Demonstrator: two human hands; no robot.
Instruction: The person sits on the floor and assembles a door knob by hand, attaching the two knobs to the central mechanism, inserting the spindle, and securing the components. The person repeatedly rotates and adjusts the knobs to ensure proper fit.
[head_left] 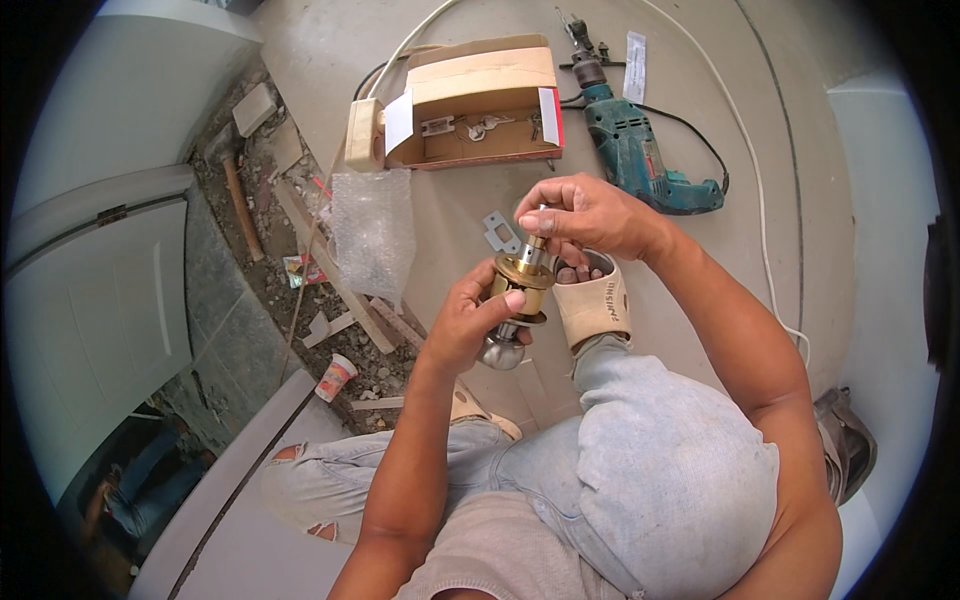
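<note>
A doorknob lockset (524, 276) with brass-coloured discs and a silver round knob is held tilted over the floor, its knob end toward me. My left hand (466, 318) is closed around its middle, thumb on the brass body. At the far end, my right hand (598, 214) pinches the narrow metal neck between thumb and fingers; the fingers partly hide that tip. Just beyond the lockset, a flat metal strike plate (500, 232) with a rectangular cutout lies on the floor.
An open cardboard box (480, 72) with keys (484, 127) inside stands ahead, beside a power strip (364, 135). To its right lies a green power drill (640, 150) with a cord. Bubble wrap (372, 232), a hammer (240, 208), rubble and a paper cup (336, 377) are at left.
</note>
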